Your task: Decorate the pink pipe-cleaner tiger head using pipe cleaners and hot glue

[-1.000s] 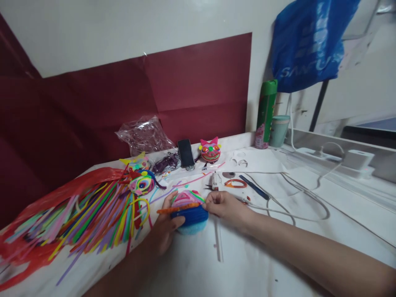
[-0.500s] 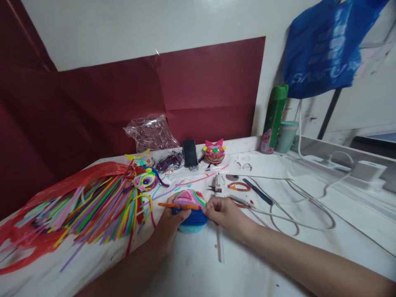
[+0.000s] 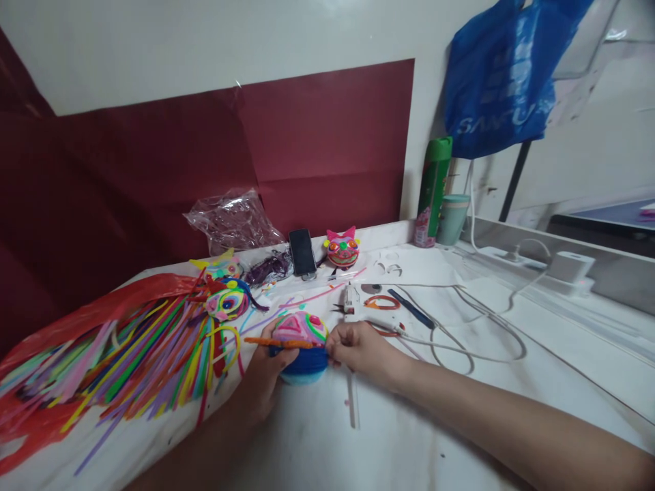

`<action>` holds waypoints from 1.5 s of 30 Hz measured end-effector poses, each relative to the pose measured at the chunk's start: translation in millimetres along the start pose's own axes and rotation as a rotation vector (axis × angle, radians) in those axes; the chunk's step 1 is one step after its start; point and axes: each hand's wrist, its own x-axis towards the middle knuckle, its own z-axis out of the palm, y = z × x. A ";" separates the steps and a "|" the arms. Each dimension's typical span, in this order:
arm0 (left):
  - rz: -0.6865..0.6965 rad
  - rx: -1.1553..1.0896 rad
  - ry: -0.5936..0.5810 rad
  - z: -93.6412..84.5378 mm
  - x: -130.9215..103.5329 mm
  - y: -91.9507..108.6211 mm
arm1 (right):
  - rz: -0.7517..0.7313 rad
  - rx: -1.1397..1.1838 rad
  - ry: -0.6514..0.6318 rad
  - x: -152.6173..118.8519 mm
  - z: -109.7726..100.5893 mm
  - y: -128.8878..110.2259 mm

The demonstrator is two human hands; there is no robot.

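Observation:
My left hand [image 3: 263, 378] is closed around the left side of a round craft piece [image 3: 301, 363], with the thumb across its front. Pink, green and yellow fuzzy strips cover the top of this piece, and blue bands run around its lower part. Across its front lies an orange pipe cleaner [image 3: 260, 341], held down by my left thumb, its left end sticking out past the hand. My right hand [image 3: 361, 348] touches the right edge of the craft piece with fingertips pinched together. Whatever lies between those fingertips is hidden.
A red plastic bag [image 3: 148, 290] bears many coloured pipe cleaners [image 3: 148, 361]. Behind stand a finished-looking animal face [image 3: 342, 247] and a phone [image 3: 303, 252]. A glue gun [image 3: 353, 303], orange-handled tool [image 3: 383, 300], blue cutter [image 3: 409, 308] and white cable [image 3: 506, 327] lie right.
The whole view has shifted, so everything sits further left in the picture. Both hands keep nearly the same hold on the craft piece.

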 end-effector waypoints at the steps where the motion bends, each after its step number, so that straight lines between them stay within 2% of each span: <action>1: -0.001 -0.007 -0.002 -1.6 1.6 -1.1 | -0.039 -0.024 0.011 -0.7 0.4 1.0; 5: -0.006 -0.019 -0.034 -2.7 4.3 -2.8 | -0.257 -0.265 0.097 -8.4 3.7 2.2; 8: -0.006 -0.032 -0.028 -1.1 3.6 -3.2 | -0.312 -0.420 0.128 -15.2 5.9 -0.7; 11: -0.008 -0.040 -0.014 -1.3 3.4 -5.2 | -0.304 -0.474 0.143 -18.3 7.1 -2.7; 15: 0.031 -0.024 -0.020 -2.0 3.9 -8.1 | -0.261 -0.431 0.147 -15.7 6.9 -1.4; 23: 0.259 0.062 -0.003 5.3 -2.4 -5.4 | -0.247 -0.341 0.151 -7.9 3.9 2.9; 29: 0.410 0.388 0.173 19.8 -15.8 2.7 | -0.154 -0.494 0.212 -6.7 2.8 0.9; 34: 0.420 0.402 0.246 28.5 -19.0 6.7 | -0.151 -0.715 0.192 -7.6 0.5 -4.1; 37: 0.380 0.315 0.244 22.1 -11.9 2.8 | -0.350 -0.847 0.204 -12.8 -4.5 -13.7; 40: 0.296 0.173 0.220 10.4 -1.1 0.3 | -0.713 -0.862 0.310 -21.8 -12.9 -29.9; 42: 0.234 0.072 0.236 3.5 5.0 2.7 | -0.893 -0.844 0.396 -27.6 -20.4 -41.5; 45: 0.117 -0.065 0.306 -1.5 9.4 11.6 | -0.976 -0.801 0.492 -30.2 -34.7 -53.6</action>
